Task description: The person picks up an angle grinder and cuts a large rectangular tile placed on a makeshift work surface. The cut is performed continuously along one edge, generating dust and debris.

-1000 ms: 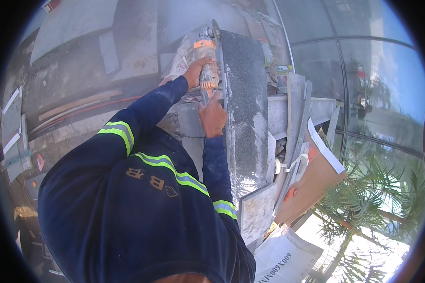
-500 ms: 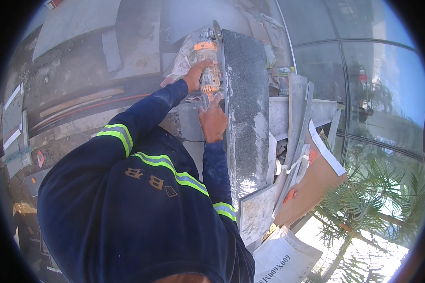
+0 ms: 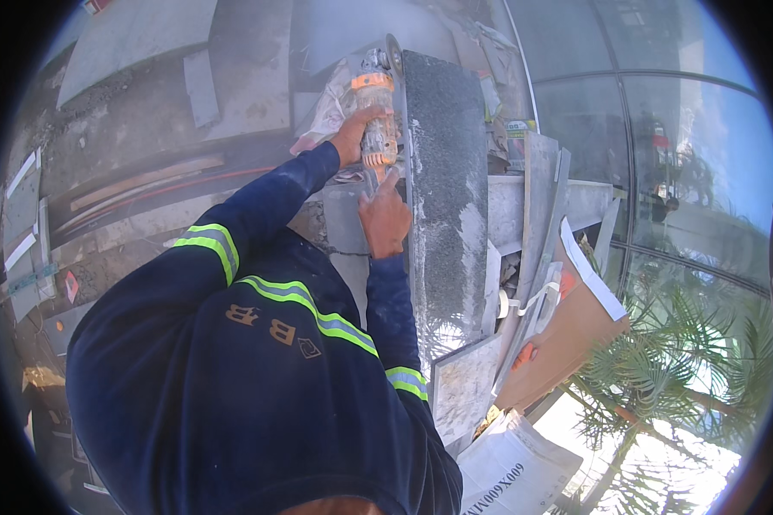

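Observation:
An angle grinder (image 3: 374, 112), orange and dust-coated, is held lengthwise in both my hands. My left hand (image 3: 357, 137) is wrapped round its body from the left. Behind it, my right hand (image 3: 385, 221) grips the rear handle, its index finger stretched along the tool. The grinder's round disc (image 3: 393, 53) stands on edge at the far left corner of a long, dark speckled stone slab (image 3: 447, 172). Whether the disc touches the slab I cannot tell. Pale dust lies in patches on the slab's face, and my right forearm runs close along its left edge.
Pale dust hangs beyond the disc. Right of the slab lean grey strips (image 3: 541, 206), a brown cardboard sheet (image 3: 558, 343) and a glass wall (image 3: 661, 154). A stone offcut (image 3: 464, 386) and white printed packaging (image 3: 520, 468) lie nearer. Long boards (image 3: 146, 180) lie on the left.
The whole view has shifted very slightly. Both hands, the grinder and the slab keep nearly the same places relative to each other.

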`<state>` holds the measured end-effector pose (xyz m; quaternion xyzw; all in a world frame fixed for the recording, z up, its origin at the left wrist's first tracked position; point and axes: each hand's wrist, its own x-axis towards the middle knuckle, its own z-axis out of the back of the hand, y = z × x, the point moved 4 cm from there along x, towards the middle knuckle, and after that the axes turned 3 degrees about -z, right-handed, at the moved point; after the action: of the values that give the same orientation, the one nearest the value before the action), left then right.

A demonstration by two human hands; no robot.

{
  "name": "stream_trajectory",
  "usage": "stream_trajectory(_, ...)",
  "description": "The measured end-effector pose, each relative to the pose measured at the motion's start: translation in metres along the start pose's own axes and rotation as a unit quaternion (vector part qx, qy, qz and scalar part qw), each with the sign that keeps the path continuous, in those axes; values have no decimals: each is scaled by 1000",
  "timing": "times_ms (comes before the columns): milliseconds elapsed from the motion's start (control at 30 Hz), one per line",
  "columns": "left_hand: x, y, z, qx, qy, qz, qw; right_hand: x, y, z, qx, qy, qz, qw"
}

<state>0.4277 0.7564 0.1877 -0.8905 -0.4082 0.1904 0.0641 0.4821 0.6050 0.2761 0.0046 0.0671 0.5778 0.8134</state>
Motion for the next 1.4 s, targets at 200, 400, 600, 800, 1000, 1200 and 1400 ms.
stream_trajectory(200, 15, -6, 4, 17, 21, -4, 1000, 11, 4, -3, -18, -4, 2, 1000)
stream_trajectory(400, 18, -7, 4, 25, 27, -21, 999, 13, 5, -2, -12, -17, 3, 1000)
stream_trajectory(600, 6, -1, 3, 5, 17, -7, 1000, -1, 3, 0, 8, -11, -1, 1000)
stream_trajectory(800, -3, 2, 2, 15, 10, -17, 1000, -8, 2, 3, -2, -10, 3, 1000)
stream_trajectory(1000, -6, 4, 3, 18, 25, -7, 999, -14, 2, 4, -28, 6, 1, 1000)
stream_trajectory(1200, -8, 7, 2, 13, 19, -18, 1000, -16, 2, 5, -21, -8, -11, 1000)
stream_trajectory(1400, -8, 7, 2, 7, 8, -21, 1000, -13, 2, 5, -10, -2, -16, 1000)
